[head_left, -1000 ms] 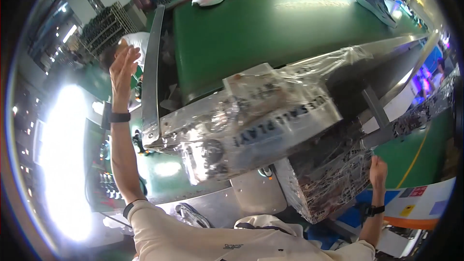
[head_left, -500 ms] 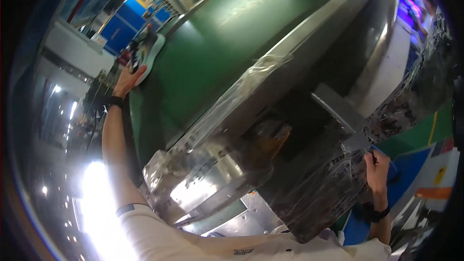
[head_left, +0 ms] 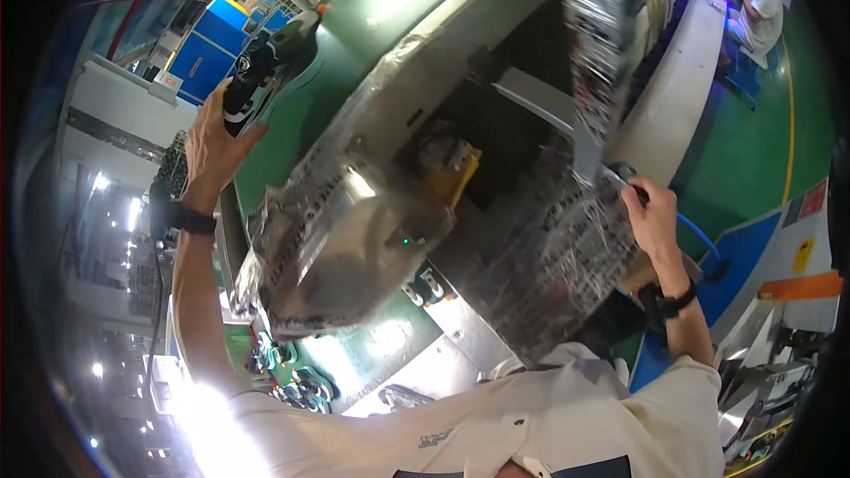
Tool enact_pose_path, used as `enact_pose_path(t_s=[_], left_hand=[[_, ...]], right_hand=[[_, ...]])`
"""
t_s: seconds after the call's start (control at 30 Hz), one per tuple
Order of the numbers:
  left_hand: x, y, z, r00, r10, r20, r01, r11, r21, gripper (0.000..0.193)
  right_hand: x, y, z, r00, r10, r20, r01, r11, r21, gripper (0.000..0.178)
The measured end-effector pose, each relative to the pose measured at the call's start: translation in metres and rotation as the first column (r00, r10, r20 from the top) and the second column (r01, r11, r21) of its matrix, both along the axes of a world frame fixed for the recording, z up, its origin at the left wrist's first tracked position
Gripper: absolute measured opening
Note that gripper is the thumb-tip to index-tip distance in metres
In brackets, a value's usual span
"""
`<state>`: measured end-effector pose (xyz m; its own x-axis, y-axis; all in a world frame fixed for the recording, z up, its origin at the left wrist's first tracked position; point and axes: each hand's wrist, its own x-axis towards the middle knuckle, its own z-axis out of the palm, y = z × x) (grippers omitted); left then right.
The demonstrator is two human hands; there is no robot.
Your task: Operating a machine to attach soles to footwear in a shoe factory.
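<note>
At the upper left, a dark sneaker [head_left: 282, 57] with a pale green sole is at the edge of the green conveyor belt [head_left: 350, 49]. My left hand [head_left: 212, 143] is closed round its near end, with the thumb on the belt side. On the right, my right hand [head_left: 653, 217] is closed beside a grey metal bracket [head_left: 536, 99]. A thin metal piece and a dark round part show at its fingertips; what it grips is not clear. Between my hands stands a machine housing [head_left: 345, 239] wrapped in crinkled clear plastic film.
A blue hose [head_left: 699, 235] runs near my right wrist. Several shoes [head_left: 305, 385] lie below the housing at the lower left. A blue cabinet [head_left: 208, 49] stands beyond the belt. At the far upper right a person [head_left: 760, 13] sits by a long pale bench [head_left: 677, 115].
The whole view has shifted, so the machine and my right hand appear higher. The sneaker has turned and shows more of its dark upper. My left hand still holds it.
</note>
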<state>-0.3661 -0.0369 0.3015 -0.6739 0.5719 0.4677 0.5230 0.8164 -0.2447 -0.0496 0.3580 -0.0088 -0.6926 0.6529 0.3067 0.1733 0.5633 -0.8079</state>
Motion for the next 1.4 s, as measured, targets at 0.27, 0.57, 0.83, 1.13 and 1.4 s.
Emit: enact_pose_path(t_s=[0.27,0.57,0.83,1.13,1.4], left_hand=[[0.228,0.060,-0.038,0.816,-0.496,0.296,0.402,0.856,0.326,0.081],[0.259,0.118,-0.228,0.713,-0.503,0.488,0.430,0.864,0.261,0.085],[0.277,0.108,-0.282,0.829,-0.437,0.349,0.219,0.828,0.516,0.083],[0.274,0.100,-0.295,0.853,-0.427,0.300,0.210,0.807,0.552,0.083],[0.269,0.096,-0.303,0.837,-0.518,0.175,0.343,0.747,0.570,0.068]], right_hand=[[0.020,-0.017,0.034,0.836,0.321,-0.445,-0.330,0.942,0.060,0.083],[0.084,-0.046,0.033,0.697,0.521,-0.492,-0.698,0.648,-0.305,0.073],[0.085,-0.038,0.122,0.753,0.656,0.056,-0.657,0.742,0.133,0.076],[0.019,-0.078,0.127,0.785,0.357,0.506,-0.548,0.782,0.298,0.064],[0.002,-0.088,0.114,0.908,0.135,0.395,-0.307,0.859,0.410,0.053]])
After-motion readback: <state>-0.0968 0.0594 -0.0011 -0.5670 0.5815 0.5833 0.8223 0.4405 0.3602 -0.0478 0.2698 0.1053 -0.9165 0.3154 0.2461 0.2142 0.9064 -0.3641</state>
